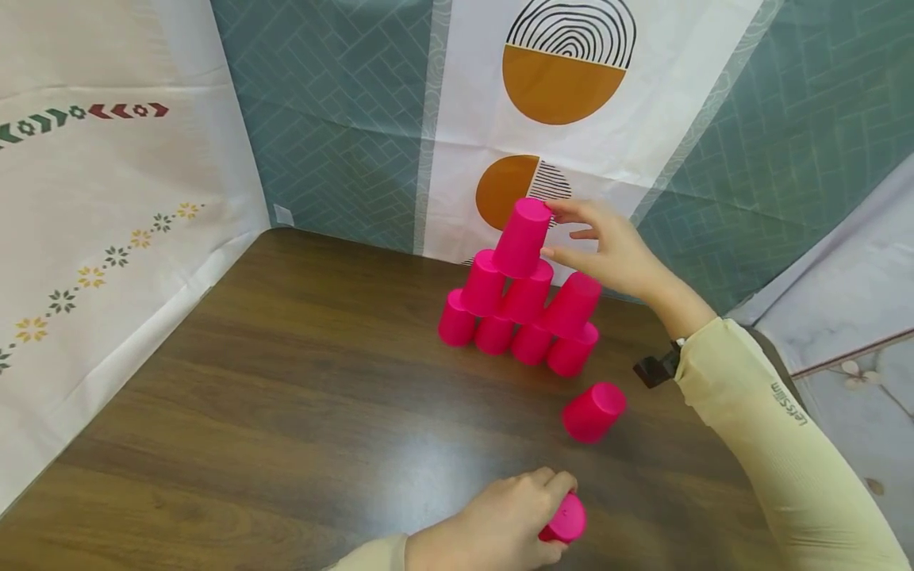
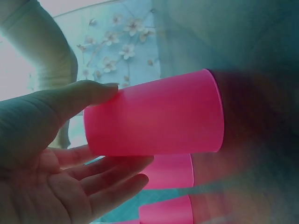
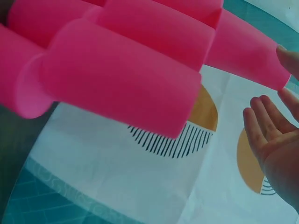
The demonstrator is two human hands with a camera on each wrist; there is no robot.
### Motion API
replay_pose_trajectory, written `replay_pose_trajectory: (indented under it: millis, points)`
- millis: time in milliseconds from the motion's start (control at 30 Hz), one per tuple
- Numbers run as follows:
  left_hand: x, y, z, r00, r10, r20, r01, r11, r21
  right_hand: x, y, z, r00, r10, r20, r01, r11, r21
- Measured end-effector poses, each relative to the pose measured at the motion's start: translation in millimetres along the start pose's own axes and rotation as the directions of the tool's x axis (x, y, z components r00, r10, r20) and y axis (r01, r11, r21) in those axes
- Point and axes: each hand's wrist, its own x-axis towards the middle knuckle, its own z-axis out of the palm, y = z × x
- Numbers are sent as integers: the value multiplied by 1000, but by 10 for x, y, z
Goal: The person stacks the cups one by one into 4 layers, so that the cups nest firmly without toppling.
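Note:
My left hand (image 1: pixel 510 515) grips a pink cup (image 1: pixel 568 519) by its closed end, low over the front of the table. In the left wrist view, the thumb lies on one side of this cup (image 2: pixel 159 116) and the fingers on the other. At the back stands a stack of upside-down pink cups, whose highest cup (image 1: pixel 524 238) rests across two cups of the row below. Beside it is my right hand (image 1: pixel 607 246), fingers mostly straight. Its thumb and index fingertips are at the closed end of that cup (image 3: pixel 247 51); firm contact is hard to judge.
One more upside-down pink cup (image 1: pixel 594 412) stands between the stack and my left hand. A second-row cup (image 1: pixel 574 305) is at the stack's right end, below my right forearm. A patterned cloth (image 1: pixel 343 143) hangs behind the wooden table (image 1: pixel 286 396).

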Motion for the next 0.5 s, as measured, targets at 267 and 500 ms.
replay_pose_trajectory:
  millis: [267, 500]
  points:
    - [1, -79, -228, 998, -42, -36, 40, 997, -60, -410, -48, 29, 991, -72, -115, 50, 982, -182]
    - [127, -257, -725, 984, -128, -120, 106, 980, -170, -809, 31, 171, 988, -103, -114, 83, 982, -168]
